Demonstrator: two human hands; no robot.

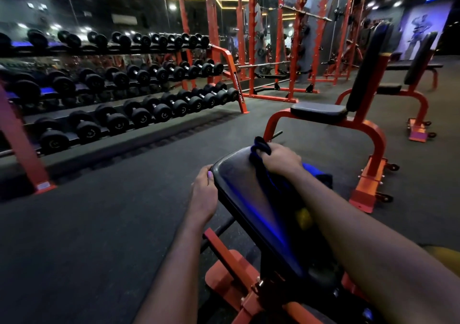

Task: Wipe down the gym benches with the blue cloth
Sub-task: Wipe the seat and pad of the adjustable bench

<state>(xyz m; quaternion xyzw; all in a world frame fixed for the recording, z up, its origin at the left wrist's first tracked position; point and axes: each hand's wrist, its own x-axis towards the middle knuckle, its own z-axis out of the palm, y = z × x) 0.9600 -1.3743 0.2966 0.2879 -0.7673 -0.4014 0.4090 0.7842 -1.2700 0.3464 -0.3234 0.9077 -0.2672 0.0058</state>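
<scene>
A black padded bench back (pixel 244 199) on an orange frame slopes up in front of me. My right hand (pixel 280 159) grips the blue cloth (pixel 260 149) near the pad's top end, and the cloth trails under my forearm to the pad's right side. My left hand (pixel 205 191) holds the pad's left edge, thumb on top. A second bench (pixel 321 110) with an upright black back stands just beyond, and a third bench (pixel 418 62) is farther right.
A long three-tier dumbbell rack (pixel 119 82) lines the left wall. Orange power racks (pixel 281 49) with barbells stand at the back. Dark rubber floor (pixel 99 219) spreads between the rack and the benches. The bench's orange base (pixel 231 274) lies low in front.
</scene>
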